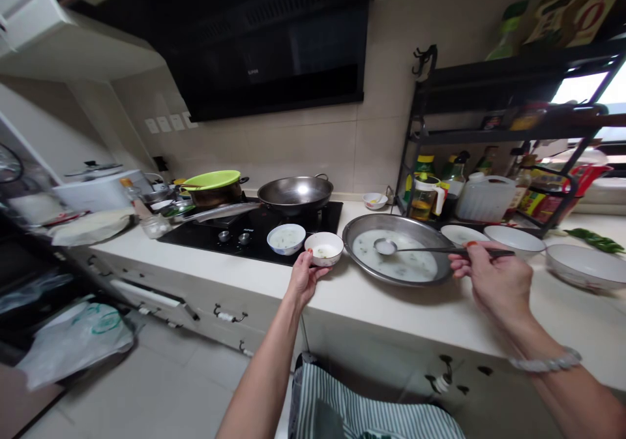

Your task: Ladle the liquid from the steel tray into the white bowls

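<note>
My right hand is closed round the dark handle of a ladle. The ladle's bowl is over a wide metal basin of whitish soup with green bits; I cannot tell whether it touches the liquid. With thumb and fingers, my left hand grips a small white bowl by its left side and base. A little pale liquid with bits lies in it. Left of it a filled bowl stands on the hob's edge. Another filled bowl is partly behind the basin's right side.
On the black hob are a wok and a pot under a green basin. White bowls stand at the right, before a black rack with bottles. A small dish sits behind the basin.
</note>
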{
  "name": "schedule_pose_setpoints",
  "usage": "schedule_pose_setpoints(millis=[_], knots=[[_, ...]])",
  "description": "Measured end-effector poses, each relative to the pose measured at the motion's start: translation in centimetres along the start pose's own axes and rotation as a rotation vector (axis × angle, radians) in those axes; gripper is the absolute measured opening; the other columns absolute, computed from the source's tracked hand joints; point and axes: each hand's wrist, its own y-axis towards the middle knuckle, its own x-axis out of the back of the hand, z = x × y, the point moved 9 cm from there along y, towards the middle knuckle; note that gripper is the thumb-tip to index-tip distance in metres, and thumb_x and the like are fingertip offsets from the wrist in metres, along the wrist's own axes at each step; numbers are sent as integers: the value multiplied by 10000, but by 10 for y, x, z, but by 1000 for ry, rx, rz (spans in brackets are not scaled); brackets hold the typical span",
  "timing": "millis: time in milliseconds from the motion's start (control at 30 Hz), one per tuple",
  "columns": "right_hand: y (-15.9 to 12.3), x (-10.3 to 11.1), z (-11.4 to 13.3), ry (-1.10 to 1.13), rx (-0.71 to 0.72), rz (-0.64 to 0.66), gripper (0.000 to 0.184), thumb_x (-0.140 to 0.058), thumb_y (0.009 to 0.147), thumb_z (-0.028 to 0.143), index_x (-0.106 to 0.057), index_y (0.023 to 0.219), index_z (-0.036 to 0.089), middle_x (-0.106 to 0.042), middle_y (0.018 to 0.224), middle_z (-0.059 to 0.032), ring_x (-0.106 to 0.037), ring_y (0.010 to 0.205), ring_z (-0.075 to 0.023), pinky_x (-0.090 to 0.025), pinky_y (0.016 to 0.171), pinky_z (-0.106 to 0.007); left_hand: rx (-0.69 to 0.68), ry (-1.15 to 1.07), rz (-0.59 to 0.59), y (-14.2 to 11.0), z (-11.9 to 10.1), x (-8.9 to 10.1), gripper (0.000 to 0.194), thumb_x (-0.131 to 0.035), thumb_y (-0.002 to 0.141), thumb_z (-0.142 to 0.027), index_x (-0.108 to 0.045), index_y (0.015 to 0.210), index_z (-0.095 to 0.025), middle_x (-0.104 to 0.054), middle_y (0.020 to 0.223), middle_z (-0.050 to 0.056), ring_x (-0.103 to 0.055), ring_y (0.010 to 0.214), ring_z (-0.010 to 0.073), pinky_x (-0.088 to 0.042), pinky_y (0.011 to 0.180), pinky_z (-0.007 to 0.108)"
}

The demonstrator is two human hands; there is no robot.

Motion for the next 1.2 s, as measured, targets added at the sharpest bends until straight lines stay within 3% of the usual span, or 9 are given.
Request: schedule_pose_setpoints(millis=[267, 467, 567, 700, 900, 967, 1067, 1200], knots=[[-1, -43, 38, 87, 61, 42, 96, -618, 695, 227, -565, 727, 153, -613, 487, -15, -560, 373, -120, -442, 307, -182, -5, -10, -7, -1, -2, -2, 314, -650, 815, -349, -549, 1026, -139, -654, 973, 110, -697, 683, 194, -579, 545, 275], [-10, -87, 30, 142, 20, 141, 165, -649, 727, 313, -546, 764, 189, -618, 507, -4, -562, 375, -136, -445, 311, -217, -1, -20, -4, -1, 0, -2, 299, -645, 816, -344, -537, 1008, -141, -638, 951, 101, -693, 668, 188, -581, 546, 273], [-24, -106, 25, 91, 60, 250, 205, -645, 757, 374, -552, 798, 196, -615, 508, -5, -594, 409, -165, -472, 348, -246, -7, -26, 1, 0, 0, -1, 284, -642, 817, -341, -532, 989, -144, -633, 935, 91, -692, 670, 188, -584, 543, 275], [-52, -122, 26, -4, 231, 438, 223, -572, 842, 412, -576, 892, 195, -603, 516, 2, -629, 472, -177, -514, 428, -265, -10, -32, -6, 0, 0, -1, 260, -637, 819, -335, -528, 960, -146, -624, 894, 72, -688, 658, 183, -587, 545, 280], [-101, -126, 50, -56, 692, 713, 155, -510, 894, 234, -633, 986, 210, -642, 739, -36, -612, 533, -135, -524, 478, -262, -5, -36, 6, -1, -1, -3, 267, -658, 802, -344, -531, 935, -150, -621, 857, 52, -686, 651, 180, -589, 545, 281], [-110, -125, 52, -41, 763, 769, 168, -508, 890, 209, -644, 989, 216, -635, 739, -36, -605, 543, -135, -524, 488, -265, -7, -36, 4, -1, -1, -2, 270, -664, 798, -344, -534, 936, -152, -617, 829, 43, -685, 646, 179, -585, 542, 272], [-99, -119, 39, -37, 640, 685, 162, -513, 898, 250, -636, 994, 206, -640, 695, -30, -606, 512, -138, -531, 486, -272, -7, -33, 4, -1, -1, -2, 284, -663, 800, -347, -536, 958, -148, -626, 849, 57, -687, 650, 180, -581, 539, 266], [-58, -88, 12, 24, 284, 355, 227, -554, 875, 397, -593, 939, 183, -640, 601, -20, -616, 471, -157, -519, 431, -272, -5, -22, 2, -1, -1, -2, 301, -664, 801, -351, -544, 985, -146, -642, 930, 84, -692, 676, 185, -585, 551, 274]])
